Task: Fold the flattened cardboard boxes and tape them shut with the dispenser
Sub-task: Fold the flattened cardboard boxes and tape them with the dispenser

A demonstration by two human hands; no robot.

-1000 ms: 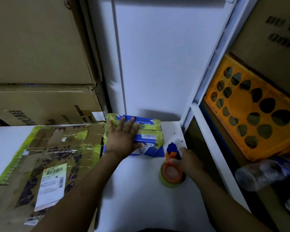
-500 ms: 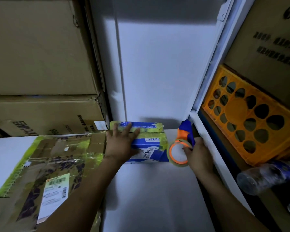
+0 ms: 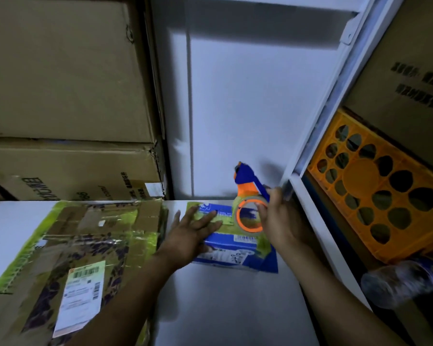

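I judge the small blue box (image 3: 235, 255) on the table (image 3: 223, 308) light and crushable: left grip (image 3: 188, 236) presses flat, fingers spread, on its top, right grip (image 3: 283, 221) clamps the tape dispenser (image 3: 246, 188) over its right end.

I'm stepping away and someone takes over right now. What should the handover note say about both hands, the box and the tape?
Left hand: flat, fingers spread, pressing the small blue box down on the table.
Right hand: grips the tape dispenser, held over the box's far right end.
Flattened cardboard lies stacked at left.
Done: blue box looks folded.
Left: tape it, then fold the flattened ones.
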